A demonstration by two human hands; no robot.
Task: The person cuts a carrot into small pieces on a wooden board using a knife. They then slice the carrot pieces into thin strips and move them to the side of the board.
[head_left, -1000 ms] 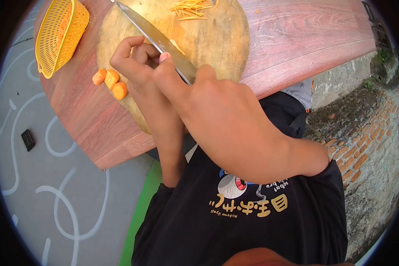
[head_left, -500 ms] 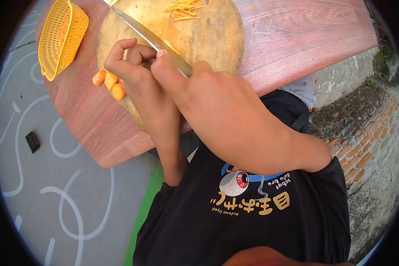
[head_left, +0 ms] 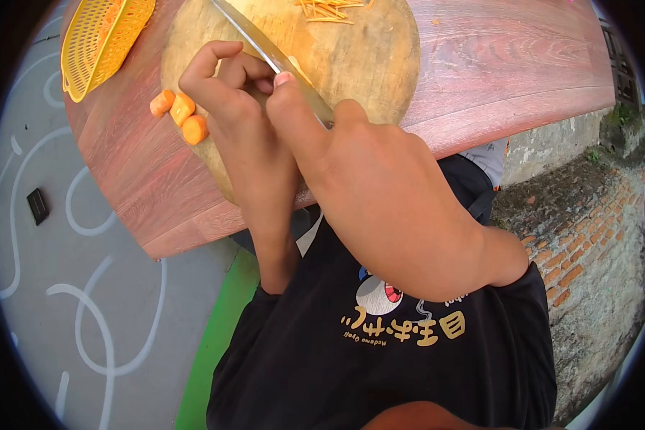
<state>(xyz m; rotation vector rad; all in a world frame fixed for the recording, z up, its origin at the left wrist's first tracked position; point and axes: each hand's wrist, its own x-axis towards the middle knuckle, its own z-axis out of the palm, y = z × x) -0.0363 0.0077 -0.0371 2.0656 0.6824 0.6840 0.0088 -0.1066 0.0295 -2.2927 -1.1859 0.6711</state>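
Observation:
My right hand (head_left: 380, 172) is wrapped round the handle end of a knife (head_left: 265, 46), its thumb on the blade. The blade points up and left over a round wooden board (head_left: 380, 68). Beside it, my left hand (head_left: 240, 107) has its fingers curled near the blade; what they hold, if anything, is hidden. A pale orange slice (head_left: 300, 69) shows just behind the blade. Thin orange strips (head_left: 330, 10) lie on the board near the top edge. Several carrot pieces (head_left: 182, 109) lie at the board's left edge.
A yellow plastic basket (head_left: 107, 50) with orange shreds stands at the upper left of the reddish wooden table (head_left: 509, 79). The table's front edge runs below my hands. A small black object (head_left: 38, 206) lies on the grey floor (head_left: 143, 308).
The view has shifted, so the basket and carrot pieces appear higher and the board a little further right. Both hands and the knife keep nearly the same pose.

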